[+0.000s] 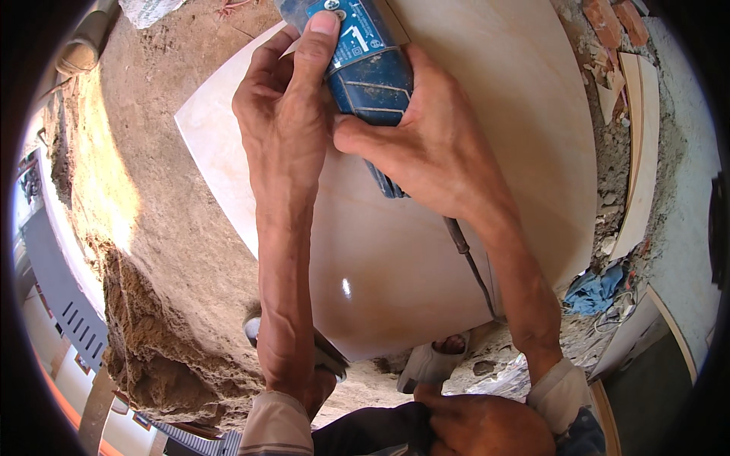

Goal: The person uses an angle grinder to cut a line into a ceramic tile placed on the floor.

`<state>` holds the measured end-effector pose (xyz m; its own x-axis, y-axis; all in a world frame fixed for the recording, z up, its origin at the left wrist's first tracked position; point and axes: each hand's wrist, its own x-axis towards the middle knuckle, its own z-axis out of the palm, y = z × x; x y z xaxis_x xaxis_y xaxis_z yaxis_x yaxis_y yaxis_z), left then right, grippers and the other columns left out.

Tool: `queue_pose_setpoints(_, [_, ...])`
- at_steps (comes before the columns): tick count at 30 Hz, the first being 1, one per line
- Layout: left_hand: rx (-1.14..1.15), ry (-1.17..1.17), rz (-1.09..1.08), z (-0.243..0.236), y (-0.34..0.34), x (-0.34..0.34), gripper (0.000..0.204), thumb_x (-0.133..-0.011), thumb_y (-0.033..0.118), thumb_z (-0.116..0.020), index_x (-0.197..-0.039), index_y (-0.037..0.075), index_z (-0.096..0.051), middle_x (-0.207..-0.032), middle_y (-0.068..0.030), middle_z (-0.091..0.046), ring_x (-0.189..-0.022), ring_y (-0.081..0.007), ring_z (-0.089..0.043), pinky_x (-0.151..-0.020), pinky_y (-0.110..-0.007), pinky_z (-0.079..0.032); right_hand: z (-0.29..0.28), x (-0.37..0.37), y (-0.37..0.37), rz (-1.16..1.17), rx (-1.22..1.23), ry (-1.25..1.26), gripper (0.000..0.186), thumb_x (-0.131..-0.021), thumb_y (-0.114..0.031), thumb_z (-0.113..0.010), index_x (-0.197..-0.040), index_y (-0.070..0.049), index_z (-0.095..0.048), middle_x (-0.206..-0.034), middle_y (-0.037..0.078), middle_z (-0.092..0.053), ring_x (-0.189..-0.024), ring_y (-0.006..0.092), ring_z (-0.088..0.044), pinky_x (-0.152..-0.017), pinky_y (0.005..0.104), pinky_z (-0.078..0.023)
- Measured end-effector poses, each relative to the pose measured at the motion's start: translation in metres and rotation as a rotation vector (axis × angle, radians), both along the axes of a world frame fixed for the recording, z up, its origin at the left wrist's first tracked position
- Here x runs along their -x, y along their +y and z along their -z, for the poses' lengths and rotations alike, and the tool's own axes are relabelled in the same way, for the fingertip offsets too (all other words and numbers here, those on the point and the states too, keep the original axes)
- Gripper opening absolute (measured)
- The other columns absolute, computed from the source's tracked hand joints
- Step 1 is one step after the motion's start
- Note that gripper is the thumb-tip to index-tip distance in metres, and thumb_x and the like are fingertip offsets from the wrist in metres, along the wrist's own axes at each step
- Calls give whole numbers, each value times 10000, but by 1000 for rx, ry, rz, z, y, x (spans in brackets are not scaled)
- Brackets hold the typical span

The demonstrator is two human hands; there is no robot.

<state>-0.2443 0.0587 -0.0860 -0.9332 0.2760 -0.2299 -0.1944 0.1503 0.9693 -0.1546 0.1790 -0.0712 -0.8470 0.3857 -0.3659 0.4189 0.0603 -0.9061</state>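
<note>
Fingers (318, 42) of my left hand (285, 125) are gripping a blue power tool (370, 82), thumb pressing its top, while my right hand (441, 144) is holding its right side. Below the fingers a glossy cream tile (525, 99) is lying, the tool's cord (460, 242) trailing over it toward me. Left of them a cylinder (80, 52) is resting, contents unclear; rightward, bricks (603, 23), a pale strip (646, 152) and blue cloth (595, 290) are lying.
</note>
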Motion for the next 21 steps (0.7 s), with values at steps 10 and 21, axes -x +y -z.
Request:
queue_pose_setpoints(10, [-21,15,-20,2,3,-1,796,-1034,546,-807,-1424,-134,-668,-1125,-193,-834,-963,-209,-833,-884,-318,-671,4,1,0,-8,14,-2,606,-826,-205,-883,-1295,74,-619,-973,150,-744,-793,211,-737,-700,377,-611])
queue_pose_setpoints(21, [-43,27,-16,4,3,0,754,-1058,527,-784,-1404,-132,-670,-1116,-191,-828,-957,-201,-828,-865,-321,-676,2,3,1,-14,-9,-13,564,-841,-180,-888,-1288,48,-632,-949,93,-728,-766,158,-712,-674,350,-602])
